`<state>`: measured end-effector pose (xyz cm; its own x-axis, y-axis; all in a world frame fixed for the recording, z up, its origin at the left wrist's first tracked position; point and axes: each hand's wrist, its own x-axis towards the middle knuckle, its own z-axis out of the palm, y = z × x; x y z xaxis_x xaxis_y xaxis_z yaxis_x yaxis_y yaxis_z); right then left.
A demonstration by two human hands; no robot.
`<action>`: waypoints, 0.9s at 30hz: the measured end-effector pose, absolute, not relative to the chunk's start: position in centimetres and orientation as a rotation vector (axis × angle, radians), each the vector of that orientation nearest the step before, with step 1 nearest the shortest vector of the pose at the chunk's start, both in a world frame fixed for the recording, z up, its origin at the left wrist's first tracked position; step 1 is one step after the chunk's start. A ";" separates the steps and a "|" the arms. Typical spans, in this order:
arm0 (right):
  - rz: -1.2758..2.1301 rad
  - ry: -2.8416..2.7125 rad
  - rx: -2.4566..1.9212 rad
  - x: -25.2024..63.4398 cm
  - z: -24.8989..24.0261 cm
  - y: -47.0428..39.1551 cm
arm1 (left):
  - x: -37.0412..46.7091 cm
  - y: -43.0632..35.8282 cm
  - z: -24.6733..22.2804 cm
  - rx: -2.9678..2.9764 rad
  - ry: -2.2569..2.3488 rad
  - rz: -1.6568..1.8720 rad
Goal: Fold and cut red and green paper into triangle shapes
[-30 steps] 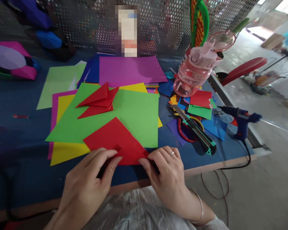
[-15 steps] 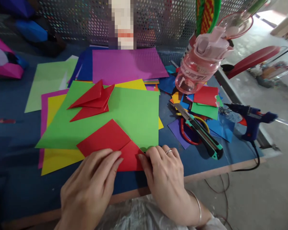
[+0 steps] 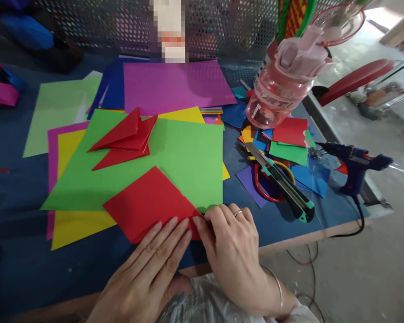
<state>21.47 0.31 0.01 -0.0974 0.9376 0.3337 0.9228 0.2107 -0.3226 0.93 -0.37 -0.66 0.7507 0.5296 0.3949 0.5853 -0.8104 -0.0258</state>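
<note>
A folded sheet of red paper (image 3: pixel 151 197) lies near the table's front edge, partly over a green sheet (image 3: pixel 188 157). My left hand (image 3: pixel 155 260) rests flat on its lower edge with the fingers stretched out and pressing down. At the paper's right corner, my right hand (image 3: pixel 230 242) pinches it between thumb and curled fingers; a ring and a bangle are on this hand and wrist. Folded red paper pieces (image 3: pixel 128 141) with pointed ends sit higher up on the green sheet. Under the green sheet, yellow paper (image 3: pixel 81 229) and magenta paper (image 3: pixel 52 179) stick out.
On the right lie a utility knife (image 3: pixel 279 181), scissors with red and yellow handles (image 3: pixel 259 188), paper scraps (image 3: pixel 289 132) and a glue gun (image 3: pixel 353 166) with its cord. A pink bottle (image 3: pixel 286 85) stands behind them. Purple paper (image 3: pixel 175 85) lies at the back before a perforated metal panel (image 3: pixel 104 27).
My left hand has gone from curled fingers at the fold to lying flat on the paper, slightly right. The red flap now lies down. My right hand stays at the corner.
</note>
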 end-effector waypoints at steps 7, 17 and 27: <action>0.295 -1.916 -1.623 22.6 0.3 -0.7 | 0.7 -0.6 -1.3 -2.851 -0.888 -0.525; 0.418 -1.821 -1.595 23.5 0.7 -1.3 | 0.9 -0.4 -1.5 -2.920 -0.921 -0.665; 0.285 -1.910 -1.686 22.8 0.8 -1.1 | 1.0 -0.7 -1.4 -2.969 -1.069 -0.690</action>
